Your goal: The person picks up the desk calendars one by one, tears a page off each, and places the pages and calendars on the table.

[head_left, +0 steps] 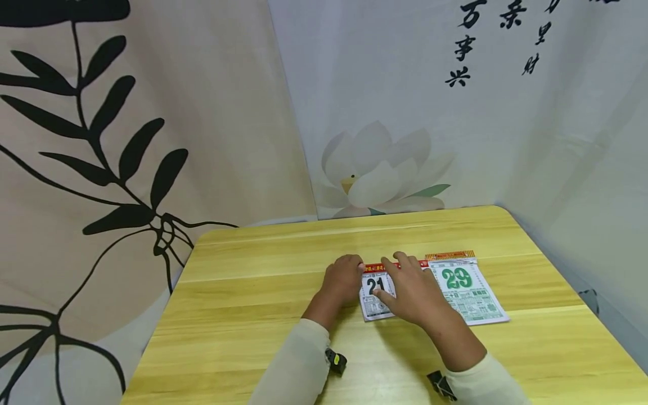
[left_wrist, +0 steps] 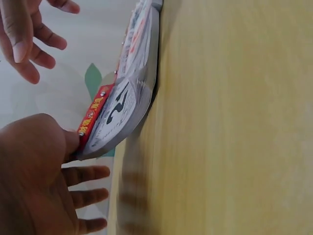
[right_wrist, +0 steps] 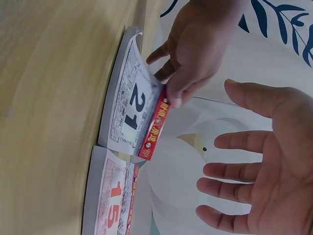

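A tear-off calendar pad (head_left: 374,309) showing a black 21 under a red header strip lies on the wooden table. My left hand (head_left: 344,278) pinches its top left corner between thumb and fingers; in the wrist views the header edge is raised off the table. Above the pads hovers my right hand (head_left: 417,289), fingers spread, holding nothing and apart from the paper in the right wrist view. Beside the 21 pad lies a second pad (right_wrist: 112,200) with a red 15, mostly hidden by my right hand in the head view. Rightmost is a pad (head_left: 473,298) with a green 29.
The yellow wooden table (head_left: 243,315) has rounded far corners. Behind it hangs a pale cloth (head_left: 228,112) printed with black leaves, a lotus and Chinese characters. Small black clips or straps (head_left: 336,361) sit at both sleeve cuffs.
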`<state>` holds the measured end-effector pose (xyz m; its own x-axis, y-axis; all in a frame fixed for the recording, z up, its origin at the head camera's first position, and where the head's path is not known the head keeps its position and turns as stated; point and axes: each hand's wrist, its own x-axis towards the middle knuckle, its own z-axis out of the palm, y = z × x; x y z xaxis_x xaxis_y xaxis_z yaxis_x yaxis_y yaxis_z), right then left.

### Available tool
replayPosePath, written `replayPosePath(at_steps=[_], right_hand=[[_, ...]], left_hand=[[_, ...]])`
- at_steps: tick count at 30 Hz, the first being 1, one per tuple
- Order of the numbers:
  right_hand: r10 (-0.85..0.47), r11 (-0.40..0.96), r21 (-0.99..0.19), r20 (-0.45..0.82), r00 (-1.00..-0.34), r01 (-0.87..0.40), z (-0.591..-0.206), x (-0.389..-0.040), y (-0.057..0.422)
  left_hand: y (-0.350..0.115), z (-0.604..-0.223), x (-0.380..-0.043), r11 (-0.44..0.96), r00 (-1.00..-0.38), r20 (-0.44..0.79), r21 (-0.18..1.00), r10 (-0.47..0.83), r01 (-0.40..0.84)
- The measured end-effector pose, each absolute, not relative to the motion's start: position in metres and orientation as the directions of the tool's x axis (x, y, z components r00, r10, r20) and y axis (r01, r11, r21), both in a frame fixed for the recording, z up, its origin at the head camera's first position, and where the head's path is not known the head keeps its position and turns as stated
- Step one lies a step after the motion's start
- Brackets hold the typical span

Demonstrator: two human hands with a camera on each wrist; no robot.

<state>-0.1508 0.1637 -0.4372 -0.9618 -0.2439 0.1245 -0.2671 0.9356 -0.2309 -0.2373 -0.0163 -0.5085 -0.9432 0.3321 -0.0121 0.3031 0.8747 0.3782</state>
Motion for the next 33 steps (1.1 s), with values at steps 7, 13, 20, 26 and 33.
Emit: replayPosePath(at_steps=[7, 13, 20, 26, 33], right_hand=[[-0.244, 0.938, -0.218, 0.139, -0.960, -0.270, -0.436, -0.150, 0.164], [-0.241, 0.934, -0.228, 0.161, -0.957, -0.274, -0.436, -0.150, 0.163], [-0.246, 0.926, -0.246, 0.178, -0.953, -0.285, -0.437, -0.150, 0.163], [-0.250, 0.922, -0.254, 0.186, -0.950, -0.292, -0.435, -0.149, 0.162], [-0.254, 0.905, -0.302, 0.178, -0.951, -0.298, -0.433, -0.147, 0.161]], left_hand=[[-0.022, -0.505, -0.235, 0.712, -0.949, -0.003, 0.662, 0.315, 0.234], [-0.025, -0.498, -0.230, 0.581, -0.952, 0.006, 0.791, 0.307, 0.192], [-0.029, -0.492, -0.226, 0.487, -0.959, -0.040, 0.867, 0.279, 0.106], [-0.031, -0.489, -0.225, 0.377, -0.973, -0.067, 0.926, 0.219, 0.021], [-0.030, -0.484, -0.224, 0.196, -0.978, -0.104, 0.978, 0.180, -0.068]])
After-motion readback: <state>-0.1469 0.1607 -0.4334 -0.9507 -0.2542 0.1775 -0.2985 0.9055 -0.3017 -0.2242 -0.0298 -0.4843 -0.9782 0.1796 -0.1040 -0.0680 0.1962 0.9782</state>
